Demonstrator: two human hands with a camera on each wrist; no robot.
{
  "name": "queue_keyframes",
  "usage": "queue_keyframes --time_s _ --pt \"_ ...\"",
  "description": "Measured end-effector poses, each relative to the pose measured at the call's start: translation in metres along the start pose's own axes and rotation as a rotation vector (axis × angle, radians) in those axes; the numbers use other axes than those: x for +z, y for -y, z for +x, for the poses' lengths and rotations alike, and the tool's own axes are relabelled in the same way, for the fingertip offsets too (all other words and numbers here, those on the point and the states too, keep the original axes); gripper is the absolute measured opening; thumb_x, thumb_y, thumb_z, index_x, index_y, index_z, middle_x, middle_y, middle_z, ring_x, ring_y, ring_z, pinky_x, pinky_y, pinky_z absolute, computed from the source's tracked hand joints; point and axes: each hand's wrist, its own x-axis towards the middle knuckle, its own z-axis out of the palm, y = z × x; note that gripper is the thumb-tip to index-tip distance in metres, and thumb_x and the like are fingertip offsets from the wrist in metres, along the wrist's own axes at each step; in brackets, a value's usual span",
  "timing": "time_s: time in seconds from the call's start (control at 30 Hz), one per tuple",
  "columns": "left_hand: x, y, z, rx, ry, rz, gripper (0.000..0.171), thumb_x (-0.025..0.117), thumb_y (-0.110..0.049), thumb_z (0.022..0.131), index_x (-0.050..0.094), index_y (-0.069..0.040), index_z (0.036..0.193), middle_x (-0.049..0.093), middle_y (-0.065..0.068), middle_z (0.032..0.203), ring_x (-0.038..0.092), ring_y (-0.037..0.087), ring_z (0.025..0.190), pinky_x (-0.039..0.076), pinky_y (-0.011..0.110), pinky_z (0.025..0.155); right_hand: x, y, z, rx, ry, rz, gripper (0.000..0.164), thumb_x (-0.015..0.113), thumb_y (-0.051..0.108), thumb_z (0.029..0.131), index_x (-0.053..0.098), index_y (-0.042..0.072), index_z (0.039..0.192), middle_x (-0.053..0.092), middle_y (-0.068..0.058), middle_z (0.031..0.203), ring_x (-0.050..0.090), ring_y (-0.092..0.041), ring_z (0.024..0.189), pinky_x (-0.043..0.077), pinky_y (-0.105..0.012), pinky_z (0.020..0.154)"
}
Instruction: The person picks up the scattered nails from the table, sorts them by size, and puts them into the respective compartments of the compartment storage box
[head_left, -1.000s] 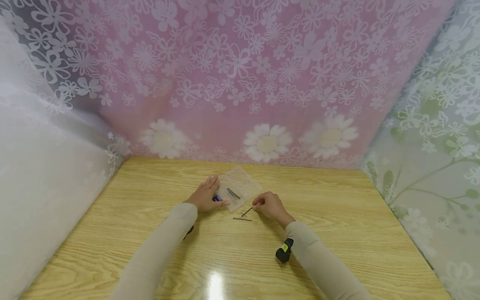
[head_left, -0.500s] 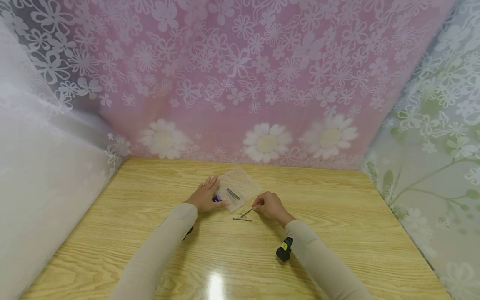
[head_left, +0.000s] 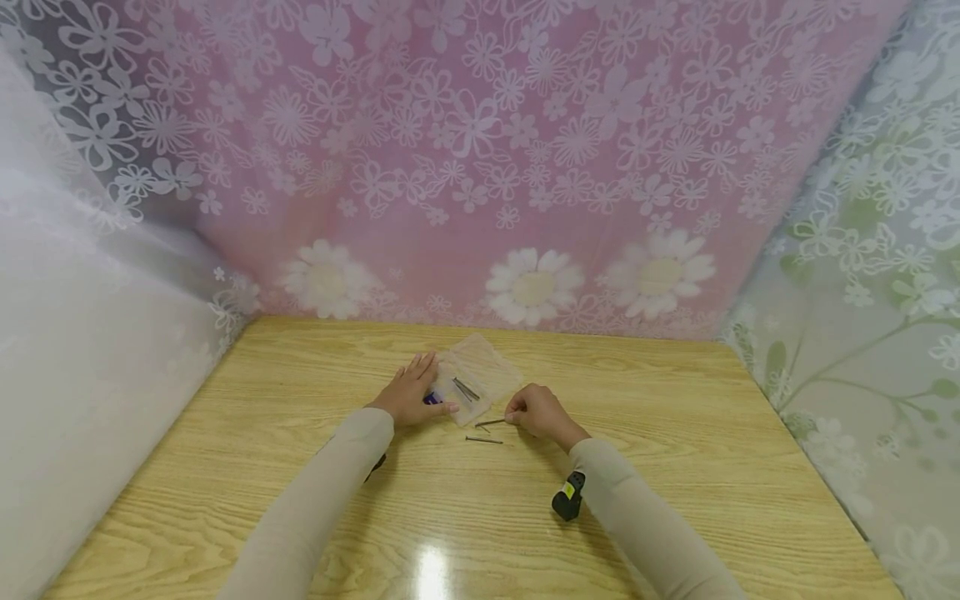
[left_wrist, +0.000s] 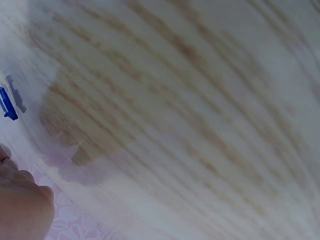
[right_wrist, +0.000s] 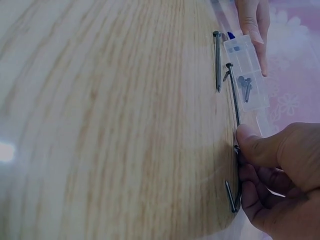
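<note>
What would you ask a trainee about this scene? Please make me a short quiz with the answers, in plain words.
1. Which hand rests against the clear plastic box?

2. True or false: the right hand holds nothing.

3. In the head view, where is the long loose nail?
A) inside the box
B) on the wooden tabletop
C) in the right hand

Key
1. The left hand.
2. False: it pinches a second long nail between thumb and fingers.
3. B.
</note>
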Motion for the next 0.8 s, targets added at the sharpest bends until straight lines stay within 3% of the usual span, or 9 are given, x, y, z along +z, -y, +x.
queue_keyframes --time_s 0.23,0.53,0.8 --pt "0.001 0.002 0.0 0.006 -0.006 0.003 0.109 0.044 -0.079 0.081 0.007 -0.009 0.155 0.0 0.007 0.162 -0.003 0.027 0.148 0.005 0.05 0.118 -0.005 0.002 -0.001 -0.028 0.02 0.041 0.017 0.068 0.007 0.088 0.072 0.008 0.072 0.065 0.002 0.067 0.048 -0.01 0.054 0.047 -0.029 0.064" --pt "0.0 0.0 -0.001 0.002 -0.002 -0.009 0.108 0.046 -0.078 0.081 0.007 -0.009 0.155 -0.001 0.006 0.162 -0.003 0.026 0.148 0.004 0.05 0.119 -0.019 0.012 0.002 -0.07 0.025 0.032 0.014 0.067 0.006 0.089 0.074 0.005 0.077 0.069 -0.003 0.075 0.055 -0.009 0.062 0.05 -0.031 0.066" --pt "-0.001 -0.001 -0.002 0.002 -0.002 -0.009 0.106 0.048 -0.075 0.083 0.007 -0.008 0.155 -0.001 0.007 0.161 -0.004 0.026 0.148 0.004 0.05 0.118 -0.023 0.02 0.003 -0.015 0.011 0.083 0.012 0.065 0.008 0.091 0.074 0.003 0.085 0.07 -0.005 0.081 0.058 -0.011 0.067 0.05 -0.03 0.064"
